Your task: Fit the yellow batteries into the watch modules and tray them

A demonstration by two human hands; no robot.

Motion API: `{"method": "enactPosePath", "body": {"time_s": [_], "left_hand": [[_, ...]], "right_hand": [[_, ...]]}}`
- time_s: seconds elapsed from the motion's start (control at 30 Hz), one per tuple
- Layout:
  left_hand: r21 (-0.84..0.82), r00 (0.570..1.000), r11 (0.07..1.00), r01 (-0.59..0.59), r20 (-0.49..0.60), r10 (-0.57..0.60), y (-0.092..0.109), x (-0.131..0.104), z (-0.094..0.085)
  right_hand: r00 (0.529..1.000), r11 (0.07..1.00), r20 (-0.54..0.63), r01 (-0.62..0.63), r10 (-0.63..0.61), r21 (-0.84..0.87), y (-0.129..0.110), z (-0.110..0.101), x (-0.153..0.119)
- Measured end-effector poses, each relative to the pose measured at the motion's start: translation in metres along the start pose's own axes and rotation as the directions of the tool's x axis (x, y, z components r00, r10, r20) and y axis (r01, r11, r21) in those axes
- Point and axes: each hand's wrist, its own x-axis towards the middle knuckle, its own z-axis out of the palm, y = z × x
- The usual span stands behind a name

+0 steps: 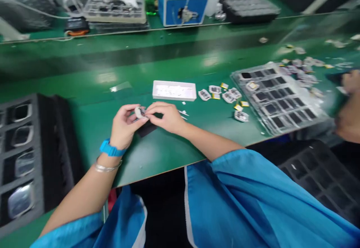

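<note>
Between my hands is a small white watch-like casing [140, 112] with dark parts inside. My left hand [123, 125] grips its left side, thumb along the lower edge. The fingertips of my right hand [165, 116] are pinched together at the casing's right side; whether a tiny part is between them I cannot make out. A dark flat pad [146, 130] lies on the bench under my hands. Just behind them sits a shallow white box [174, 90] with small white pieces in it. Thin white strips [184, 114] lie beside my right wrist.
Several similar casings [228, 97] with yellow-edged battery-like pieces [244, 103] lie to the right. Beyond them is a clear compartment tray [281, 98]. Black foam trays [42, 147] stand at left. A blue box [181, 6] is on the shelf. Another person's hand [351, 81] is at far right.
</note>
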Motion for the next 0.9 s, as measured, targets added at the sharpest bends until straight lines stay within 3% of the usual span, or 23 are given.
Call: {"method": "enactPosePath", "body": {"time_s": [0.33, 0.47, 0.57, 0.67, 0.8, 0.9], "left_hand": [[-0.079, 0.982, 0.989, -0.126, 0.133, 0.135, 0.001, -0.001, 0.002], [-0.11, 0.984, 0.991, -0.082, 0.149, 0.098, 0.002, -0.002, 0.002], [-0.174, 0.987, 0.984, 0.027, 0.162, 0.002, 0.006, -0.003, 0.0], [-0.233, 0.977, 0.963, 0.135, 0.194, -0.09, 0.01, -0.003, -0.002], [-0.265, 0.964, 0.944, 0.195, 0.229, -0.134, 0.011, -0.003, -0.005], [-0.289, 0.958, 0.929, 0.229, 0.237, -0.162, 0.012, -0.003, -0.005]], "right_hand": [[0.992, 0.973, -0.048, 0.102, -0.114, -0.207, -0.008, -0.005, -0.002], [0.995, 0.965, -0.004, 0.098, -0.102, -0.243, -0.013, -0.009, 0.001], [0.994, 0.96, -0.021, 0.098, -0.107, -0.262, -0.015, -0.024, 0.008], [0.994, 0.924, -0.104, -0.023, -0.018, -0.383, -0.005, -0.05, 0.014], [0.966, 0.824, -0.208, -0.243, 0.155, -0.512, 0.024, -0.084, 0.019], [0.952, 0.809, -0.258, -0.281, 0.166, -0.517, 0.03, -0.088, 0.019]]}}
